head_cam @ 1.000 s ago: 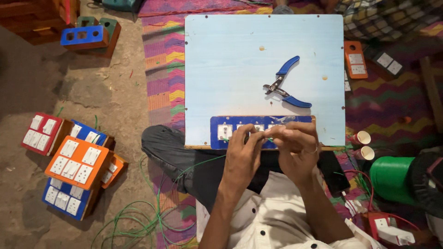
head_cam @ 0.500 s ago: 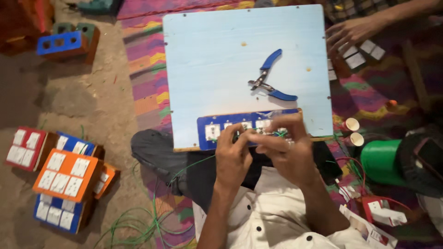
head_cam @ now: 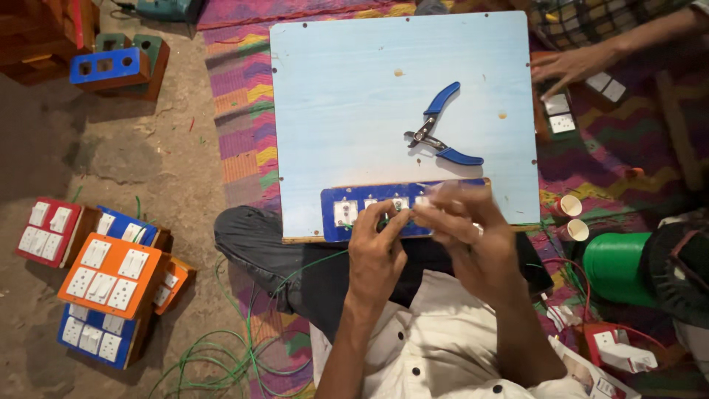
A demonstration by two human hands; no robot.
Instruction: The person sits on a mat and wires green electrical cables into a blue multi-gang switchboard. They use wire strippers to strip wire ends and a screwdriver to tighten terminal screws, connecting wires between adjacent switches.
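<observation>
Left hand [head_cam: 378, 247] pinching thin green wire [head_cam: 310, 264] at long blue panel of white sockets [head_cam: 354, 210], blurred right hand [head_cam: 465, 233] beside it, grip unclear, panel on near edge of pale blue board [head_cam: 340, 103], blue-handled pliers [head_cam: 442, 133] beyond, another person's hand [head_cam: 565, 66] far right.

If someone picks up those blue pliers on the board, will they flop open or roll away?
The pliers lie flat with handles spread, so they probably won't roll. The handles may swing on the joint when lifted. The metal jaws look stiff, and the blue grips seem unlikely to slip. They rest on the pale blue board.
</observation>
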